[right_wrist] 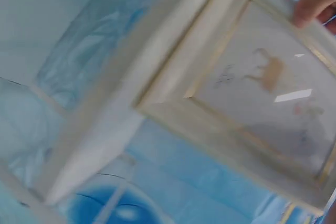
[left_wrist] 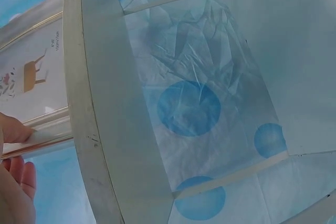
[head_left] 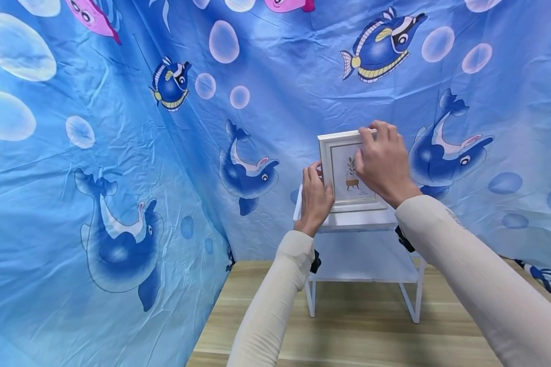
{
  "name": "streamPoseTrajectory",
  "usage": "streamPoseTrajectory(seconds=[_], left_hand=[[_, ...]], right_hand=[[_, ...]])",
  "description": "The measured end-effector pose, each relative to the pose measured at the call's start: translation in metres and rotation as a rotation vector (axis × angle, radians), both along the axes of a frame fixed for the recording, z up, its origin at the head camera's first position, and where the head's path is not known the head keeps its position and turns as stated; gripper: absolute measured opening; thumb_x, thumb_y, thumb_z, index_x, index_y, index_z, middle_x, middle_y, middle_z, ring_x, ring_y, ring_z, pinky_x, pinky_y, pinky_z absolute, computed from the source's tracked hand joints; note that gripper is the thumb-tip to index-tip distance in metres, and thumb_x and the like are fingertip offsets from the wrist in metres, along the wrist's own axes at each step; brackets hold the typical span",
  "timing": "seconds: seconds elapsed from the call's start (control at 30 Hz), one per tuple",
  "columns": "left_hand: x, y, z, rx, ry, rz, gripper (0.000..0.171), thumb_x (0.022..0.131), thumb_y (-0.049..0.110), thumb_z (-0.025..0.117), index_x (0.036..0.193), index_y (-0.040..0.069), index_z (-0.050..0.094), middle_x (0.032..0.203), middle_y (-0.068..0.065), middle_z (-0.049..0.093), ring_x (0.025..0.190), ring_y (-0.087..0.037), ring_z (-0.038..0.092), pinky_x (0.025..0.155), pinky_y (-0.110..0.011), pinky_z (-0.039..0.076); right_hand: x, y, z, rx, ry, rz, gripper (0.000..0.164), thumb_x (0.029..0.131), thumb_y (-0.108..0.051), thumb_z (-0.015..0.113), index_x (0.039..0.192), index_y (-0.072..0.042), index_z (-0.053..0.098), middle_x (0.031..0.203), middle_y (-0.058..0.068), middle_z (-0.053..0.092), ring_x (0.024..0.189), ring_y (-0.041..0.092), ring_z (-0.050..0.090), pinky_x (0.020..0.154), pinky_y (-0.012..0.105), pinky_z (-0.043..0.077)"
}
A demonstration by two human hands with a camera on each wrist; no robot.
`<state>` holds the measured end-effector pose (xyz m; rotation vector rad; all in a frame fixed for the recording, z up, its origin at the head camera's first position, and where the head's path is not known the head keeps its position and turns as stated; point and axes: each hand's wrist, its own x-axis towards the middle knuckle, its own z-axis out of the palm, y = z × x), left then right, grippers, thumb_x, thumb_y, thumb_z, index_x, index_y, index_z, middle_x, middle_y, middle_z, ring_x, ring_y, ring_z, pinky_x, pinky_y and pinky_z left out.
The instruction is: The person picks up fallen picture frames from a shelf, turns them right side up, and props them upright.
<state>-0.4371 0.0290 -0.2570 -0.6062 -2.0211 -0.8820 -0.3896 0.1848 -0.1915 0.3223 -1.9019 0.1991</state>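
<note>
A white picture frame (head_left: 349, 171) with a thin gold inner line and a plant-in-stand print is upright at the top of a small white table (head_left: 358, 221). Its lower edge meets the tabletop; whether it bears weight there I cannot tell. My left hand (head_left: 316, 196) grips the frame's left edge, thumb in front and fingers behind, as the left wrist view shows up close on the hand (left_wrist: 16, 140). My right hand (head_left: 387, 158) holds the upper right corner, its fingers over the top edge and its thumb before the print. The right wrist view shows the frame (right_wrist: 231, 124) blurred.
Below the tabletop the white table has a lower shelf (head_left: 362, 260) and thin metal legs (head_left: 415, 300). Blue cloth (head_left: 119, 153) printed with dolphins, fish and bubbles hangs behind and to the left. The floor (head_left: 349, 336) is wood-patterned.
</note>
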Motion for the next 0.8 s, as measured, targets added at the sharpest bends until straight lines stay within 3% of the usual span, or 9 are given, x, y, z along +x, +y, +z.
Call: streamPoseTrajectory(seconds=[0.2,0.43,0.6,0.8], left_hand=[[0.000,-0.003,-0.002,-0.006,0.000,-0.002,0.058,0.087,-0.005,0.065,0.140,0.002,0.041,0.115,-0.013,0.051,0.099,-0.019,0.056,0.081,-0.022,0.051],[0.003,-0.005,-0.005,-0.031,-0.014,-0.007,0.057,0.090,-0.001,0.065,0.141,0.004,0.040,0.118,-0.012,0.050,0.101,-0.017,0.056,0.085,-0.021,0.053],[0.003,-0.004,-0.002,-0.051,-0.029,-0.010,0.059,0.090,0.001,0.067,0.142,0.005,0.040,0.120,-0.011,0.050,0.103,-0.017,0.056,0.088,-0.019,0.052],[0.002,-0.007,-0.001,-0.065,-0.035,-0.016,0.057,0.092,0.004,0.066,0.142,0.006,0.039,0.118,-0.009,0.050,0.101,-0.016,0.056,0.084,-0.019,0.052]], right_hand=[[-0.002,-0.031,0.018,0.108,-0.071,0.016,0.039,0.094,-0.017,0.058,0.129,0.001,0.059,0.134,0.027,0.051,0.125,0.044,0.048,0.104,0.055,0.043],[-0.006,-0.052,0.026,0.138,-0.194,0.011,0.034,0.099,-0.022,0.053,0.122,0.000,0.063,0.116,0.024,0.056,0.109,0.041,0.052,0.095,0.052,0.047],[-0.008,-0.058,0.029,0.152,-0.211,-0.051,0.035,0.098,-0.028,0.057,0.117,0.001,0.064,0.107,0.024,0.053,0.101,0.040,0.049,0.088,0.050,0.047],[-0.011,-0.063,0.032,0.179,-0.194,-0.136,0.049,0.094,-0.036,0.066,0.119,0.006,0.059,0.117,0.027,0.053,0.106,0.042,0.049,0.091,0.052,0.048]])
